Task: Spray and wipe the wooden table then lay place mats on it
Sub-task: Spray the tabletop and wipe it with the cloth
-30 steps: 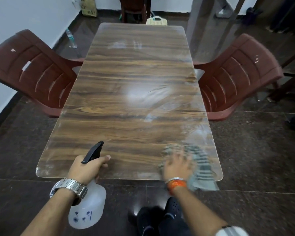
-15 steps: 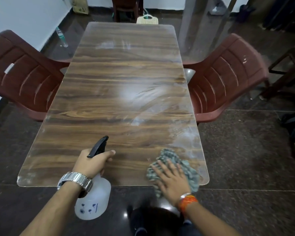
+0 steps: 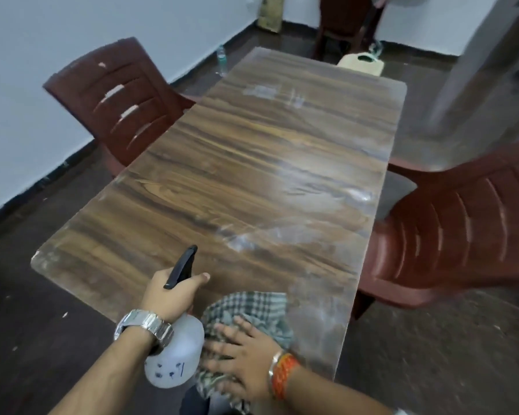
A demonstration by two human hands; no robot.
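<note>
At 6 o'clock, closest to me, my right hand (image 3: 246, 363) lies flat on the checked cloth (image 3: 252, 307). Its fingers (image 3: 231, 330) are straight and spread, curled round nothing. I judge the spread is there to press a broad patch of cloth onto the near end of the worktop (image 3: 252, 175) for wiping.

Just at its 9 o'clock hangs the spray bottle (image 3: 174, 354), its body off the worktop's edge. My left hand (image 3: 171, 295) has its fingers (image 3: 203, 277) clenched round the neck under the black spray head (image 3: 182, 266). The nozzle points toward 12, held ready, I think, for another spray.

Further out, cloudy smears (image 3: 327, 193) sit toward 2 o'clock, so the wiping looks unfinished to me. One maroon chair (image 3: 117, 100) stands at 10, another (image 3: 462, 229) at 3. Past the far edge at 12 is a cream object (image 3: 361, 65) I can't identify. No place mats are in view.
</note>
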